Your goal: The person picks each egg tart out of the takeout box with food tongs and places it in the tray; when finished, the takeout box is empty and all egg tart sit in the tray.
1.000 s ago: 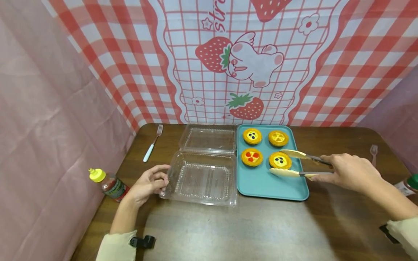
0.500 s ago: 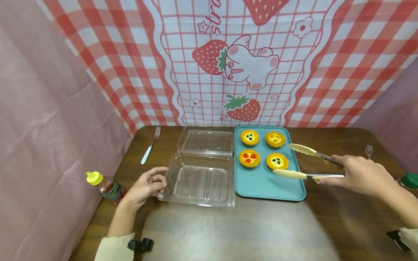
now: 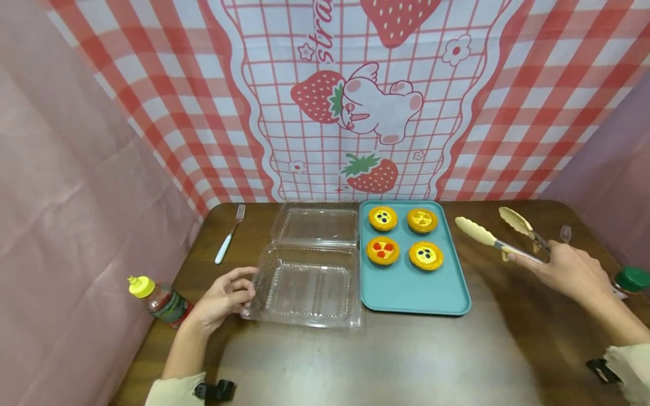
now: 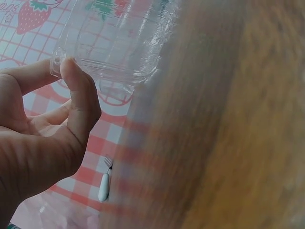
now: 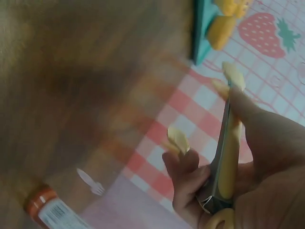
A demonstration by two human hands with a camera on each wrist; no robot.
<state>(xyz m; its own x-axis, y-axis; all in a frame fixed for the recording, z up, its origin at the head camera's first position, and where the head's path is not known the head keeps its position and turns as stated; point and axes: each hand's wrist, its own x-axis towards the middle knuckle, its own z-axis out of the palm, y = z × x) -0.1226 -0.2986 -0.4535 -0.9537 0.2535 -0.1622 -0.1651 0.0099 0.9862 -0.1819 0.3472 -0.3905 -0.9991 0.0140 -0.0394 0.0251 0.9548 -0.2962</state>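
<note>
My left hand (image 3: 227, 297) pinches the near left rim of a clear plastic clamshell container (image 3: 310, 290) between thumb and finger, as the left wrist view also shows. The container lies open, lid folded back, with nothing in it. In my right hand (image 3: 572, 272) is a pair of cream-tipped tongs (image 5: 228, 157), gripped with their arms spread and nothing between the tips. They hang over the table, right of a teal tray (image 3: 413, 296). On the tray sit several tarts: blueberry-topped ones (image 3: 426, 256) (image 3: 382, 218), a red-topped one (image 3: 383, 251) and a yellow-topped one (image 3: 422, 220).
A fork (image 3: 229, 234) with a pale handle lies left of the container. A yellow-capped sauce bottle (image 3: 165, 301) stands at the left edge. On the right are a small clear fork (image 3: 566, 233) and a green-lidded bottle (image 3: 632, 279). A checked cloth (image 3: 203, 113) hangs behind the table.
My right hand has drawn the tongs away from the front right tart, off to the right past the tray, and their arms have spread. My left hand stays on the container's rim.
</note>
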